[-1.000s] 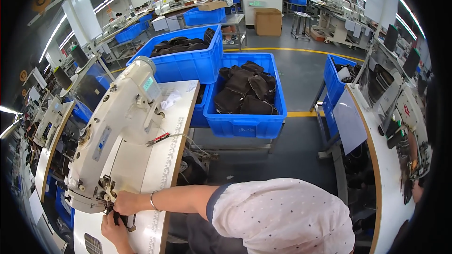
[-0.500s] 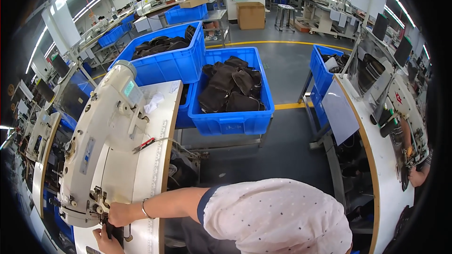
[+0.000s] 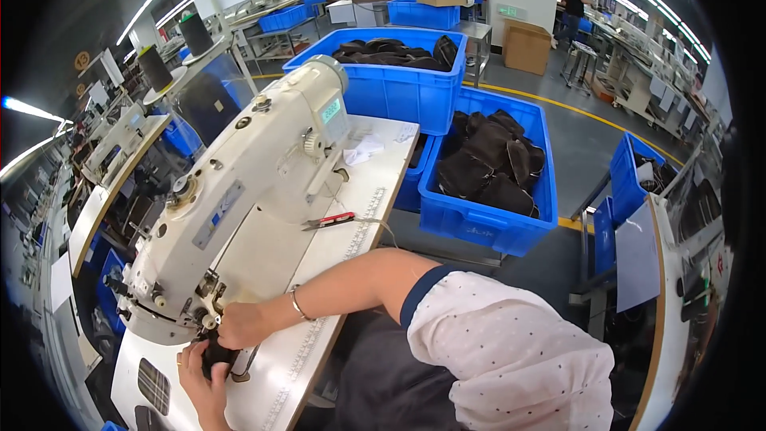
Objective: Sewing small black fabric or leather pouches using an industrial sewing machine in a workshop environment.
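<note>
A white industrial sewing machine (image 3: 239,168) stands on a white table at the left. Under its needle end lies a small black fabric piece (image 3: 218,357). My left hand (image 3: 199,383) grips that piece from the near side, thumb on one edge and fingers on the other. Close by the presser foot, my right hand (image 3: 243,325) has curled fingers against the far part of the fabric; its fingertips are partly hidden. A bracelet (image 3: 299,303) circles my right wrist. The needle itself cannot be made out.
Red-handled thread snips (image 3: 329,221) lie beside a printed measuring strip (image 3: 319,323). A plaid patch (image 3: 153,385) is at the table's near left. Beyond the table, blue bins (image 3: 488,227) hold dark fabric pieces (image 3: 487,158). Another worktable edge (image 3: 659,311) stands at right.
The view has swung left, so the machine, table and bins appear farther right. More of my left hand shows. Both hands stay on the black fabric by the presser foot.
</note>
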`<control>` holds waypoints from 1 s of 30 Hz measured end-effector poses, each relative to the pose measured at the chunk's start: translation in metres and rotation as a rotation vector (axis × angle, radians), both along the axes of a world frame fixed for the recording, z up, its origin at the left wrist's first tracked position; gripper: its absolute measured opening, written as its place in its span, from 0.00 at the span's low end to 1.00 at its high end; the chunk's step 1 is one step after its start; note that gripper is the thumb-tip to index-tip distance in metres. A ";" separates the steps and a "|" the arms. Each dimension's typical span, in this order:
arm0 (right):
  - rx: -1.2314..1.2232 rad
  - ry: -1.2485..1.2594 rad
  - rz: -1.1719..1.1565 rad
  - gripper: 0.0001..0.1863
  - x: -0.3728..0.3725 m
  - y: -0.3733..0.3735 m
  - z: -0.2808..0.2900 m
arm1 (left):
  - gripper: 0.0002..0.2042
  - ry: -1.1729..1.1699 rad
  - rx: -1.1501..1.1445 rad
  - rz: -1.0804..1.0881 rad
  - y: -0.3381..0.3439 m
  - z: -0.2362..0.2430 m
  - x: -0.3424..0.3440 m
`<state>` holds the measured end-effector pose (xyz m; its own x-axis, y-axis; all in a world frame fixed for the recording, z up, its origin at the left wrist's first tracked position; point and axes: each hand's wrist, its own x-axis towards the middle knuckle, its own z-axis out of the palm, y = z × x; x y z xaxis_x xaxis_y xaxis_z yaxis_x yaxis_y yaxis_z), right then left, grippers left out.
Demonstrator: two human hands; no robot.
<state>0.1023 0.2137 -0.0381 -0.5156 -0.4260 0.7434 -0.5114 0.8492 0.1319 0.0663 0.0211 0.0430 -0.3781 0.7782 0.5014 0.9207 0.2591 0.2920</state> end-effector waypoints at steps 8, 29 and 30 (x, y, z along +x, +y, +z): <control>0.064 0.091 0.111 0.10 -0.011 -0.002 0.005 | 0.11 -0.004 -0.093 0.011 0.004 -0.011 -0.016; -0.041 -0.189 0.160 0.07 0.006 -0.002 0.016 | 0.10 -0.369 -0.041 -0.077 -0.002 -0.016 -0.033; -0.083 -0.203 0.208 0.07 0.010 0.004 0.019 | 0.10 -0.590 -0.082 0.009 -0.001 -0.018 -0.035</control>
<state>0.1125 0.2173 -0.0195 -0.5650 -0.4802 0.6709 -0.6846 0.7267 -0.0564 0.0311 0.0201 0.0252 -0.5813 0.8010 0.1432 0.6066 0.3093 0.7324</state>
